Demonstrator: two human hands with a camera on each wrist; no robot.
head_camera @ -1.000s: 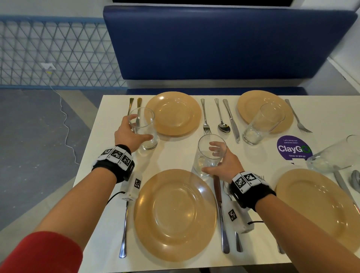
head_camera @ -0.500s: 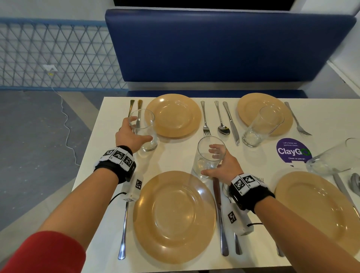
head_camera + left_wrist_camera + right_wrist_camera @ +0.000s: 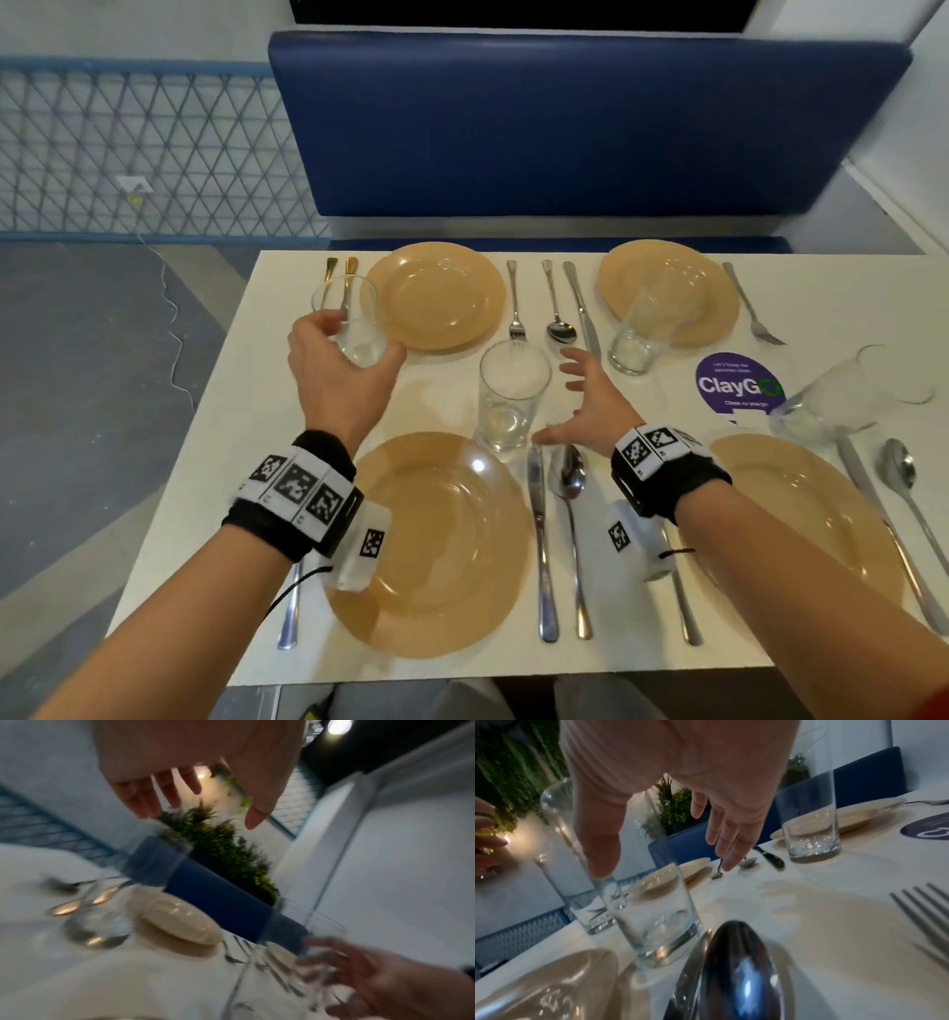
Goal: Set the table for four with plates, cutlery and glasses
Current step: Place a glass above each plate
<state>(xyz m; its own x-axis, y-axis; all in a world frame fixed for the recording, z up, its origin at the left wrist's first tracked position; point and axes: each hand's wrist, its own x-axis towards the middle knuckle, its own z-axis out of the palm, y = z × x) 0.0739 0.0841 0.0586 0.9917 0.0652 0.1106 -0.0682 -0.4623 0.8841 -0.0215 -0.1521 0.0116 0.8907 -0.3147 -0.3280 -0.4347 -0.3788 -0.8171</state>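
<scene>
Four tan plates (image 3: pixel 441 545) sit on the white table (image 3: pixel 452 406), two along the blue bench (image 3: pixel 565 128) side and two nearer me, each bare, so I judge the plates done. Four clear tumblers, all empty, stand upright, one per setting. The far-left tumbler (image 3: pixel 349 318) stands just beside its plate, over the gold-handled cutlery (image 3: pixel 339 267). My left hand (image 3: pixel 339 375) is cupped round it with fingers and thumb spread, and the wrist view shows them apart from the glass. The near tumbler (image 3: pixel 511 395) stands above the knife (image 3: pixel 539 534) and spoon (image 3: pixel 567 483), where a drinking glass belongs. My right hand (image 3: pixel 590 411) hovers beside it, fingers splayed, holding nothing. I read this as the final glass placement.
</scene>
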